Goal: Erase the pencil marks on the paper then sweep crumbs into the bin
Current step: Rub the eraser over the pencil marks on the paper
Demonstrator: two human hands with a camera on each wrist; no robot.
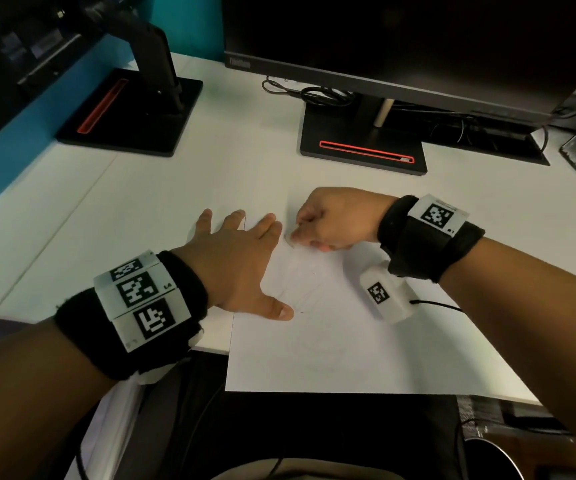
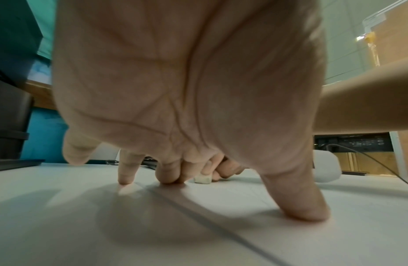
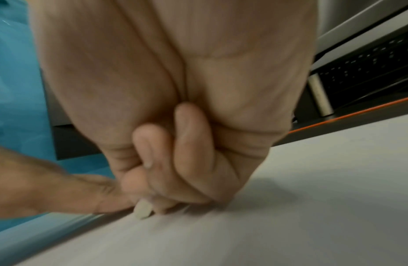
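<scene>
A white sheet of paper [image 1: 349, 344] lies on the white desk, its near edge hanging past the desk front. Faint pencil lines [image 1: 300, 285] show on its upper part. My left hand [image 1: 241, 258] is spread flat, fingers and thumb pressing the paper's left edge down [image 2: 296, 201]. My right hand [image 1: 328, 220] is curled just right of it, pinching a small white eraser [image 2: 202, 179] [image 3: 142, 209] whose tip touches the paper near the top left corner. The right wrist view is blurred. No bin is in view.
Two monitor stands with red slots [image 1: 362, 150] [image 1: 130, 112] sit behind the paper, with cables [image 1: 314, 93] under the right monitor. A keyboard [image 1: 501, 140] lies at the back right. The desk front edge [image 1: 210, 348] is close to me.
</scene>
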